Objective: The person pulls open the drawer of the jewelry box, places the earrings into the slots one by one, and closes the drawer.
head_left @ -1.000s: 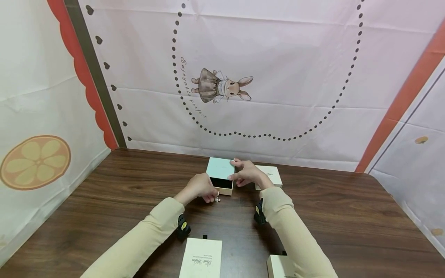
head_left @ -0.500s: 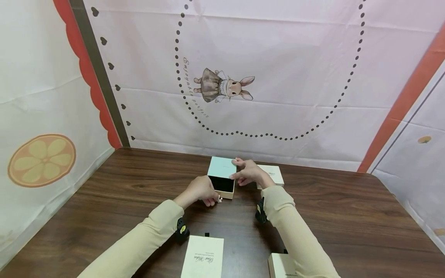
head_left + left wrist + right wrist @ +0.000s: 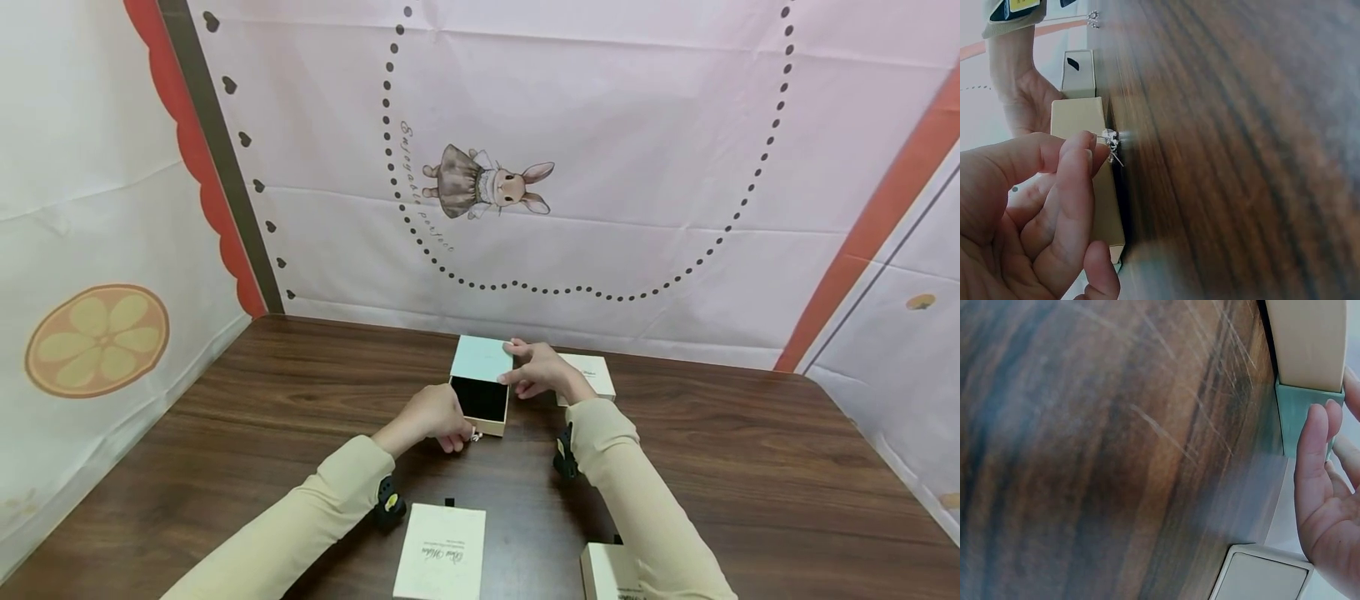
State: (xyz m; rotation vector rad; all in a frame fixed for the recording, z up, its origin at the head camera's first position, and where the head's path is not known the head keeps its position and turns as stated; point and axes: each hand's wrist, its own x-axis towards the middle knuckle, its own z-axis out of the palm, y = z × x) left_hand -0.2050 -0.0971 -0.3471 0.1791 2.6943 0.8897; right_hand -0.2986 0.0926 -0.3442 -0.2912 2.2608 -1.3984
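Note:
In the head view, a jewellery box with a mint sleeve (image 3: 482, 358) lies at the table's far edge, its cream drawer (image 3: 484, 427) slid well out and showing a black inside. At the drawer's front left corner, my left hand (image 3: 435, 418) pinches a sparkly silver jewellery piece (image 3: 1111, 139) with thin pins. Its fingertips are right against the drawer front, so whether they also grip a pull tab is hidden. On the sleeve's right side, my right hand (image 3: 542, 370) holds it, thumb near the front corner, index finger towards the back.
A cream box (image 3: 588, 373) stands just right of my right hand. Nearer me lie another cream box with printed writing (image 3: 440, 552) and a third (image 3: 609, 573), partly under my right forearm. Patterned cloth (image 3: 600, 167) rises behind the wooden table.
The drawer has come further out of the mint sleeve towards me, uncovering more of its black inside. My left hand has moved nearer with it. The right hand stays on the sleeve.

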